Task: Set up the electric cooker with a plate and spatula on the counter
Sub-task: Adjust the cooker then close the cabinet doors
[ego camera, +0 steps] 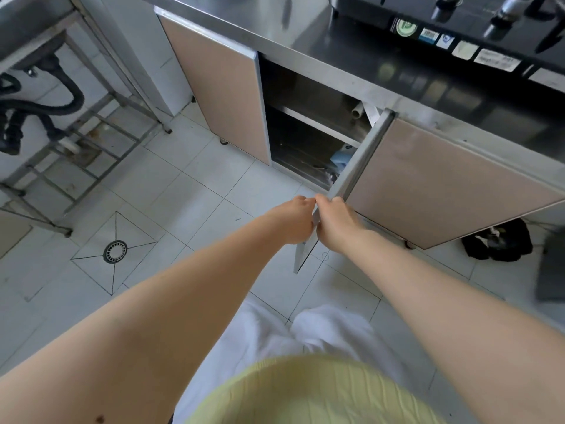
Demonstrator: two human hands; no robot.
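A beige cabinet door [434, 179] with a steel frame stands ajar under the steel counter [336, 47]. My left hand [295, 220] and my right hand [334, 223] both grip the door's free edge low down, fingers closed around it. Behind the door the cabinet's inside [305, 133] is dark, with a steel shelf and a pale blue object [341, 159] partly showing on the bottom. No cooker, plate or spatula can be made out.
A black gas hob [458, 35] lies on the counter at the top right. A second beige door [220, 96] to the left is closed. A sink frame with black hoses [46, 111] stands at left. A floor drain [115, 251] and a black bag [498, 240] are on the tiles.
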